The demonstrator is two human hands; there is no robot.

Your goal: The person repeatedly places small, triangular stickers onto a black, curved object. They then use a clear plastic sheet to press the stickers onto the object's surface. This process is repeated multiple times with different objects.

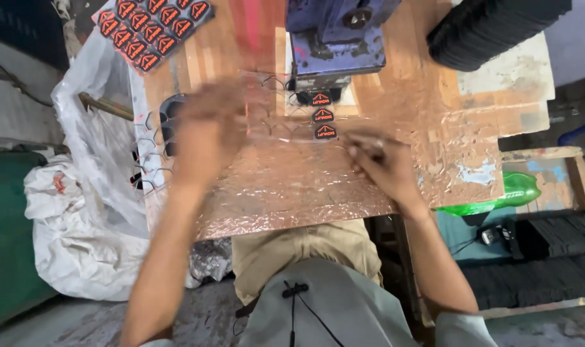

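both hands on clear plastic strip, black patches

The machine at 12 o'clock is blue with dark stains. Black badges with red-orange marks lie just below it, and more of them at 11 o'clock. The table is wrapped in shiny clear film over brown wood. A green bottle lies at 3 o'clock, white bags at 8 o'clock.

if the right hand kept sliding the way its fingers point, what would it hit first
Probably the black badges lined up on the clear film below the blue press; the right hand points up-left toward them, though motion blur makes this uncertain.
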